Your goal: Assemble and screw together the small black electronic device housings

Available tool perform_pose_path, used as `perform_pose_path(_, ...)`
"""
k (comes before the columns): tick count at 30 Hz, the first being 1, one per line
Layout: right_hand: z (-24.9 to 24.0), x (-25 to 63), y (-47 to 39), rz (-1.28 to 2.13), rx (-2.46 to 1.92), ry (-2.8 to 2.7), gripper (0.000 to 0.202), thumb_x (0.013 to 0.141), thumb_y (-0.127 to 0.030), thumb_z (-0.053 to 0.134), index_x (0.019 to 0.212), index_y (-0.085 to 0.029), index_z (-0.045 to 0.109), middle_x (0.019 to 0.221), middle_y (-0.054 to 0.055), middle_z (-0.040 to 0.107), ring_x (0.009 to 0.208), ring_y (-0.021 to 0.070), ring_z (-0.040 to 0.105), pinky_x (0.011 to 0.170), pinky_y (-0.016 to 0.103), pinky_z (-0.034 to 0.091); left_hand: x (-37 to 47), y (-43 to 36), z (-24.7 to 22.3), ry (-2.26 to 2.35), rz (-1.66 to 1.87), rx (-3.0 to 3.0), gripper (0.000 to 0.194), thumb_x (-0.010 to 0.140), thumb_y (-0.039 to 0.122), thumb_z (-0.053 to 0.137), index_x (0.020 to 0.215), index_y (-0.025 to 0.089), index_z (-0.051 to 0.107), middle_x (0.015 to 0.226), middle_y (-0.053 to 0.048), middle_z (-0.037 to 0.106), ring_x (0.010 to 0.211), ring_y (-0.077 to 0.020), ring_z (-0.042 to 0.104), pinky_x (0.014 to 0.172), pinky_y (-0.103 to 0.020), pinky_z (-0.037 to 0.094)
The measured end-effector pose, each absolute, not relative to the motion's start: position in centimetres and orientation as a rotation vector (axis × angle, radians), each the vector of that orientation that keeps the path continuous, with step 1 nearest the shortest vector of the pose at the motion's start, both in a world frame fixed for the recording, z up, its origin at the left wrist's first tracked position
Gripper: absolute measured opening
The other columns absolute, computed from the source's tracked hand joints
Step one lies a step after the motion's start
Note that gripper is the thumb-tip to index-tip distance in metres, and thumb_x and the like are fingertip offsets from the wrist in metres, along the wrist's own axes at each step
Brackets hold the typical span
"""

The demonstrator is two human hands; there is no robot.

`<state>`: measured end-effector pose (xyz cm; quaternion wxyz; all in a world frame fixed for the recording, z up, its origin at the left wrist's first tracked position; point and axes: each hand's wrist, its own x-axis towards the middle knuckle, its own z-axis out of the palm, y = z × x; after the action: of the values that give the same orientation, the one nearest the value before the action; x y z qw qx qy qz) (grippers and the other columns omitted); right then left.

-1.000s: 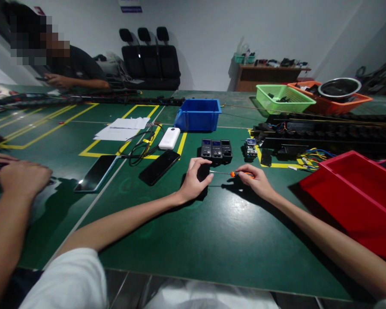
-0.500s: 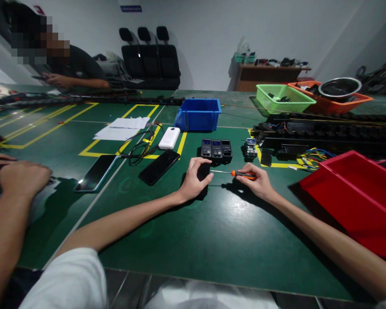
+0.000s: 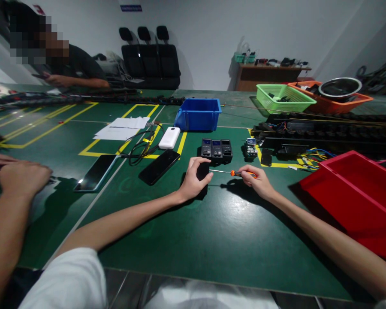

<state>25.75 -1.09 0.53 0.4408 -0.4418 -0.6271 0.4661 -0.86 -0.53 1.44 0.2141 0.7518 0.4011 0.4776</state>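
Observation:
My left hand (image 3: 193, 182) is wrapped round a black block (image 3: 203, 172) on the green table (image 3: 180, 249), thumb on its near right side and fingers over the top. In my right hand (image 3: 256, 182) is a screwdriver (image 3: 234, 173) with an orange and black handle, held level. Its metal tip reaches the block's right side; whether it sits in a screw is too small to tell. Just behind stand three black modules (image 3: 216, 148) side by side. A small metal and black part (image 3: 251, 148) lies to their right.
A blue bin (image 3: 201, 115), white power bank (image 3: 169, 138), black phone (image 3: 159, 167) and another phone (image 3: 95, 173) lie left and behind. At right are a red bin (image 3: 357, 206), wiring (image 3: 312, 156) and a green basket (image 3: 284, 99). Another person's hands (image 3: 24, 178) rest at far left.
The fingers of my right hand have shifted slightly on the screwdriver handle. My left hand and the block have hardly moved.

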Motion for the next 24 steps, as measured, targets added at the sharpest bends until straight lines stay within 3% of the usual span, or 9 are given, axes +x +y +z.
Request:
perform_pose_path(3,0.57,25.73,-1.08,1.106,-1.147,-1.594,0.034,0.086,-0.050,0.060,0.083,-0.018,0.066,0.055,-0.005,0.042,0.048,0.0086,0.036,0.046,0.024,0.025,-0.86,-0.52,1.43,1.104,1.324,2.083,0.033,0.085,0.028,0.063,0.116,0.023,0.054,0.114,-0.007,0.051,0.114,-0.0212,0.051,0.104,-0.041,0.042)
perform_pose_path(12,0.69,25.90,-1.12,0.834,-1.138,-1.681,0.025,0.081,-0.042,0.071,0.090,-0.019,0.070,0.080,0.003,0.066,0.064,0.0131,0.055,0.058,0.026,0.041,-0.80,-0.57,1.35,1.093,1.325,2.085,0.034,0.084,0.027,0.063,0.116,0.024,0.054,0.114,-0.006,0.051,0.114,-0.0210,0.051,0.104,-0.041,0.043)
perform_pose_path(17,0.39,25.77,-0.92,0.770,-0.980,-1.681,0.019,0.077,-0.034,0.077,0.086,-0.021,0.068,0.084,0.003,0.064,0.075,0.0160,0.060,0.068,0.029,0.047,-0.80,-0.42,1.27,1.109,1.314,2.073,0.034,0.085,0.028,0.063,0.117,0.023,0.054,0.115,-0.007,0.051,0.115,-0.0208,0.051,0.104,-0.040,0.042)
perform_pose_path(24,0.34,25.95,-0.73,0.998,-1.001,-1.548,0.024,0.071,-0.034,0.081,0.086,-0.020,0.068,0.087,0.002,0.065,0.073,0.0143,0.061,0.066,0.028,0.049,-0.82,-0.53,1.42,1.089,1.310,2.087,0.033,0.085,0.028,0.063,0.116,0.023,0.054,0.115,-0.007,0.051,0.114,-0.0209,0.051,0.104,-0.041,0.043)
